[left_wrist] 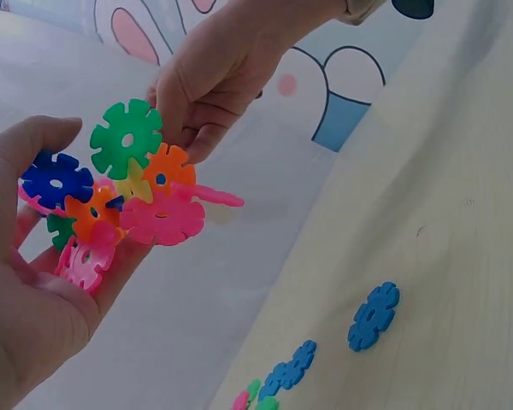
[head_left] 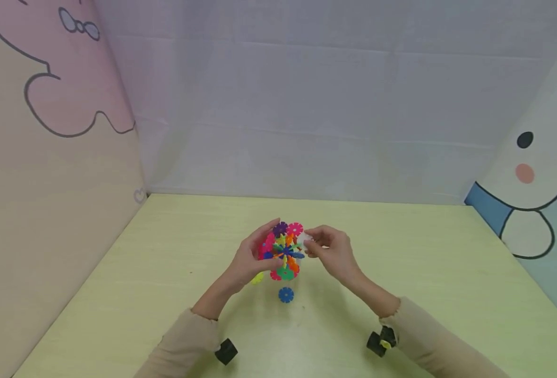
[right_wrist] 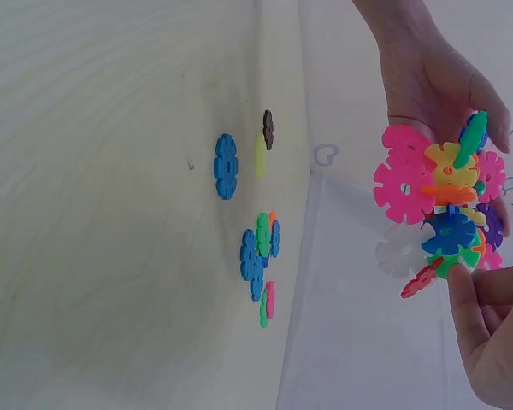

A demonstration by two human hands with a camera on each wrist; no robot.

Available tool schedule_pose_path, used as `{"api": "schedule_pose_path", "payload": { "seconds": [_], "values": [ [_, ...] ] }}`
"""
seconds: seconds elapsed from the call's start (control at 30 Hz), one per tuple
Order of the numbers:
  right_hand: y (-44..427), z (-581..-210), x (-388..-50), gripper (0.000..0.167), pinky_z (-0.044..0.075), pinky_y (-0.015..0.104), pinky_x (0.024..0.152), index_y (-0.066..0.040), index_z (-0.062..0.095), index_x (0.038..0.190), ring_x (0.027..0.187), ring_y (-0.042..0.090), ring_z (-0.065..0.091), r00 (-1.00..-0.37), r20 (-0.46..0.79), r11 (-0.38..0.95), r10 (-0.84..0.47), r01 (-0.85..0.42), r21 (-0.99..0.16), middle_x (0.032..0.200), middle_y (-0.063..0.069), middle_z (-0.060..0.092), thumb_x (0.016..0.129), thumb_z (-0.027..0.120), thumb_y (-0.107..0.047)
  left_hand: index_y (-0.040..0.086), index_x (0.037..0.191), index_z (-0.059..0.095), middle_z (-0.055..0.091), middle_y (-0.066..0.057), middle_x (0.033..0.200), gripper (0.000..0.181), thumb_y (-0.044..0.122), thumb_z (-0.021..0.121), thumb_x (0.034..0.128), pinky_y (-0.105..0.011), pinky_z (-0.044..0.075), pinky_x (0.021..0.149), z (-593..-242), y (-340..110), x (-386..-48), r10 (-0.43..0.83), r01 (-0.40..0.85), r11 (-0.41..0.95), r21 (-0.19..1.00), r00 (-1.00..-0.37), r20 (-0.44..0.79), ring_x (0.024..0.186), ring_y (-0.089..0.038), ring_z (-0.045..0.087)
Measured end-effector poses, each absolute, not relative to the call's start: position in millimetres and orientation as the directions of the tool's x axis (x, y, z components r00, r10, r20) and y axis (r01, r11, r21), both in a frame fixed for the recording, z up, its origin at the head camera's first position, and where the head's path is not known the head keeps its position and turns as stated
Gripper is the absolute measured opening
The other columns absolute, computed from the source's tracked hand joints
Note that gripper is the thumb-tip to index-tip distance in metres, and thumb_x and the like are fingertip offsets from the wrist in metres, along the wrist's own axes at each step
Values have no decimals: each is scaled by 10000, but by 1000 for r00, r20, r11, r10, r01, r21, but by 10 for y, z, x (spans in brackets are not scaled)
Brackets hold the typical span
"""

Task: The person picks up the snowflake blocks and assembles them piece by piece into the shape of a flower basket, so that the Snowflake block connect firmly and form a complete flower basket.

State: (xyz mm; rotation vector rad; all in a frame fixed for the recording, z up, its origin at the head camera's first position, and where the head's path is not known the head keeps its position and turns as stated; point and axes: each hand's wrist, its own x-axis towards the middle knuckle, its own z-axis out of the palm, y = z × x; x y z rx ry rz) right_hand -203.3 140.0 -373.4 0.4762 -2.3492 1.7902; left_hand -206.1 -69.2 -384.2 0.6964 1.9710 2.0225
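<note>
Cluster of interlocked, multicoloured plastic discs (head_left: 285, 252), round, notched at the rim: held in the air above the pale yellow-green table (head_left: 424, 294), in front of the person. Left hand (head_left: 249, 257): curled round the cluster, thumb at the near side. Right hand (head_left: 332, 249): thumb and fingers pinched at the cluster's opposite edge, by a translucent white notched disc (right_wrist: 399, 250); which piece they grip cannot be told.

Orientation: roughly ball-shaped, discs facing several ways; a long axis cannot be told. A green notched disc (left_wrist: 126, 139) turns its flat face to the left wrist camera; a red notched disc (right_wrist: 422, 278) juts out at a slant in the right wrist view.

Loose on the table: one blue notched plastic disc (head_left: 286, 295), lying flat; one yellow disc (right_wrist: 260, 155); one dark brown disc (right_wrist: 268, 130), just beside the yellow.

Markings: small heart outline (head_left: 139, 196) on the left wall panel.
</note>
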Motion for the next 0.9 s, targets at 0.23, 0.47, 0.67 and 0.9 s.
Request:
{"api": "schedule_pose_path", "payload": {
  "seconds": [0.23,0.47,0.67,0.9],
  "values": [
    [1473,-3701,-2089,190,548,285,610,80,597,1003,682,268,648,-946,222,231,-236,-276,-933,864,257,628,832,618,0,184,1411,321,312,-43,1446,618,209,610,866,-389,423,946,-3822,-844,-2082,544,202,49,978,-827,143,1310,-258,312],
    [1470,-3708,-2155,181,551,310,620,76,598,995,711,252,652,-891,221,242,-396,-333,-912,872,232,633,836,616,-9,181,1416,308,311,-71,1431,669,114,639,838,-357,483,869,-3870,-901,-2088,598,155,59,986,-796,89,1229,-299,403],
    [1463,-3747,-2209,203,551,357,627,86,589,1018,727,327,644,-869,213,218,-447,-337,-916,876,229,632,845,610,-19,137,1381,363,416,-130,1324,649,54,659,808,-370,503,828,-3907,-882,-2081,600,131,25,991,-795,90,1145,-296,480],
    [1423,-3846,-2218,235,551,324,629,39,578,1058,791,321,625,-891,131,306,-435,-283,-909,908,182,631,854,611,-74,124,1359,388,418,-132,1322,610,47,653,815,-370,505,823,-3916,-1029,-2141,553,109,30,994,-830,74,1121,-290,513]
  ]
}}
